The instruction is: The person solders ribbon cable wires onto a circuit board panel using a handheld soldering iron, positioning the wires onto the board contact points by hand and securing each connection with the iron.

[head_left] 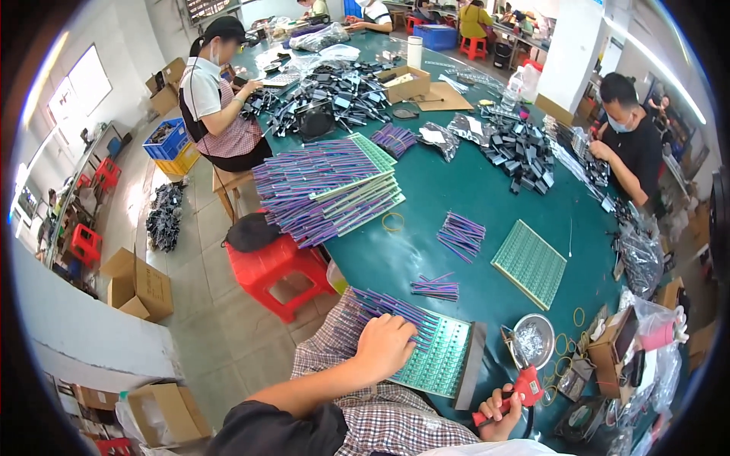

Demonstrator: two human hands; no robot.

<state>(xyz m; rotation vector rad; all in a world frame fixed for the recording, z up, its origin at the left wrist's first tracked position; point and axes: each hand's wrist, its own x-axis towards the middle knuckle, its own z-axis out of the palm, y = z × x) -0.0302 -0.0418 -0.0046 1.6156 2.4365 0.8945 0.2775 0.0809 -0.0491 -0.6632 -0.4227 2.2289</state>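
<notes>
My right hand (pixel 502 414) is wrapped round the red handle of a soldering gun (pixel 528 386), whose thin front end points up beside a metal bowl (pixel 549 334) of small silvery pieces. My left hand (pixel 386 346) lies with curled fingers over a green circuit board panel (pixel 437 357); what its fingertips pinch is hidden. Thin purple-and-blue wires (pixel 372 302) run in a row across the panel's left part, under and beyond my left hand. A dark grey bar (pixel 470 366) stands along the panel's right edge. The panel lies over my checked apron at the table's edge.
Beyond my hands lie two loose wire bundles (pixel 461 235) (pixel 435 288) and another green panel (pixel 530 262). Stacked wired panels (pixel 327 190) sit at the left edge, above a red stool (pixel 277 266). Cardboard boxes (pixel 612 349) and rubber bands crowd the right. Co-workers sit around the table.
</notes>
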